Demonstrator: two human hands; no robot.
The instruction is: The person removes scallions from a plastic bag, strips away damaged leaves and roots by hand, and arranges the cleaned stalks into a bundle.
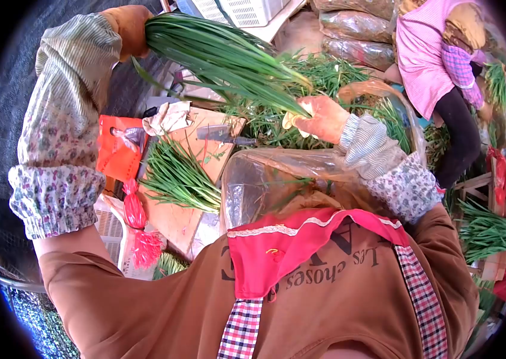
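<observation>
A long bunch of green garlic chives (217, 57) stretches across the upper middle. My left hand (128, 33), in an orange-brown glove, is closed around its leafy end at the upper left. At the stem end, my right hand (320, 119), gloved alike, has its fingers closed on the chive stems; the exact grip is partly hidden. Below the bunch, a smaller bundle of chives (178, 173) lies on a wooden board (184, 224). A knife (223, 134) rests on that board beside a crumpled pale cloth (168, 118).
Loose chives (259, 122) are heaped beyond a clear plastic bag (265, 170) at my lap. Red string (134, 206) hangs by an orange packet (112, 158). A co-worker in a pink apron (423, 54) bends at the right. Filled bags (358, 30) and a white crate (247, 12) stand behind.
</observation>
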